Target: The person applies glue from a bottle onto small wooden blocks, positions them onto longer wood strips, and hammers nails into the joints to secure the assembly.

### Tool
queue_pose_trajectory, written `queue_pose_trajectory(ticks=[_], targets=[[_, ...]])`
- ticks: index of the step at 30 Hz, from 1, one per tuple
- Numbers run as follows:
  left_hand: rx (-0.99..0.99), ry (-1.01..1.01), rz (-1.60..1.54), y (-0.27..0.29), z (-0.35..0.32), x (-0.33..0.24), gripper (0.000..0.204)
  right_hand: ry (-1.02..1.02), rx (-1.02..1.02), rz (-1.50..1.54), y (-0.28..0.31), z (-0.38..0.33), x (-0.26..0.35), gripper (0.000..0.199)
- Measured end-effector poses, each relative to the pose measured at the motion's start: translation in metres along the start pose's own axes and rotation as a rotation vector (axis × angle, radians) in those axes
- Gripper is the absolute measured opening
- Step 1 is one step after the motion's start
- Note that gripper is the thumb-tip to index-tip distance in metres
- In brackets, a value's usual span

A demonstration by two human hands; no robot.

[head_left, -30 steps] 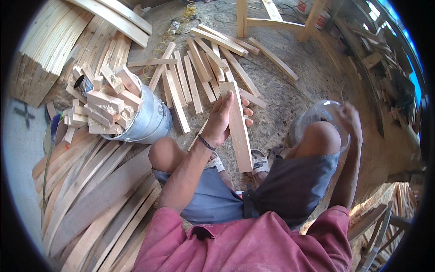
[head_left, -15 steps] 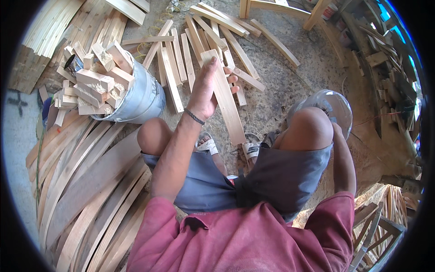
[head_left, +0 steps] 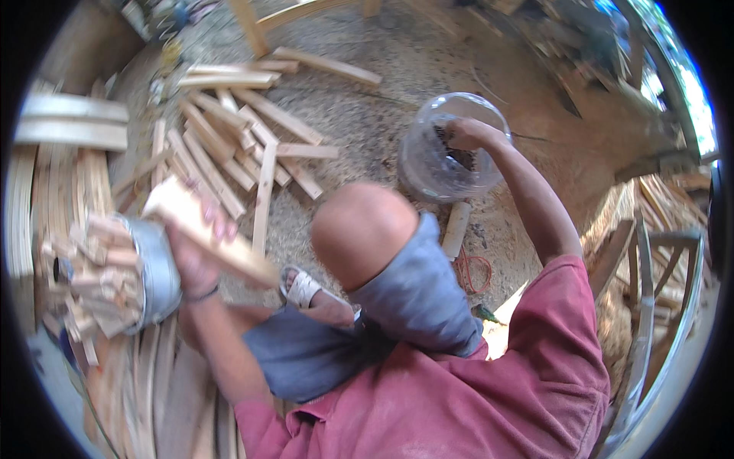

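Note:
My left hand [head_left: 193,256] is closed around a short flat wooden board [head_left: 187,216], held tilted above the floor beside my left knee. Motion blurs both the board and the fingers. Over on the right, my right hand [head_left: 470,135] reaches down into a clear plastic tub [head_left: 489,177]. Dark small contents [head_left: 461,157] lie inside it, too fine to name. The fingertips of this hand are hidden among them, so I cannot see what they grasp.
Several wooden strips [head_left: 267,195] lie loosely piled ahead. A grey bucket [head_left: 159,268] full of wood offcuts [head_left: 95,264] stands left, above long planks [head_left: 153,382]. Near the tub are a white cylinder [head_left: 456,229] and red cord [head_left: 482,277]. A metal frame [head_left: 646,321] stands right.
The view has swung to the right. My right hand, partly hidden behind my knee before, is now inside the tub. My left hand still holds the board, now turned more flatly.

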State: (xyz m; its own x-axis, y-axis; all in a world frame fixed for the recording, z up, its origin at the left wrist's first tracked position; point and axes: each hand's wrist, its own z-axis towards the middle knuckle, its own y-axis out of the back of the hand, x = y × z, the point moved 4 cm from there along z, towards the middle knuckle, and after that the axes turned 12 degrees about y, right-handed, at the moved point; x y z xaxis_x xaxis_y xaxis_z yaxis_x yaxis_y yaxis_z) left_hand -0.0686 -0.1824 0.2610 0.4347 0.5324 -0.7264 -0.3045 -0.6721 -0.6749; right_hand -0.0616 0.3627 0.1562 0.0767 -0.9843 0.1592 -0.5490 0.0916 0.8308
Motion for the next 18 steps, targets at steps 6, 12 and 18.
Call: queue_pose_trajectory(ticks=[6, 12, 18], targets=[[0.877, 0.344, -0.234, -0.147, -0.001, -0.054, 0.085, -0.078, 0.055, -0.045, -0.018, -0.021, -0.038, 0.029], [0.915, 0.425, -0.37, -0.192, -0.027, -0.044, 0.067, 0.124, -0.752, 0.562, 0.05, -0.078, 0.056, 0.026], [0.894, 0.672, -0.405, -0.222, -0.034, -0.033, 0.045, -0.122, -1.594, 1.431, -0.13, -0.174, 0.06, 0.02]])
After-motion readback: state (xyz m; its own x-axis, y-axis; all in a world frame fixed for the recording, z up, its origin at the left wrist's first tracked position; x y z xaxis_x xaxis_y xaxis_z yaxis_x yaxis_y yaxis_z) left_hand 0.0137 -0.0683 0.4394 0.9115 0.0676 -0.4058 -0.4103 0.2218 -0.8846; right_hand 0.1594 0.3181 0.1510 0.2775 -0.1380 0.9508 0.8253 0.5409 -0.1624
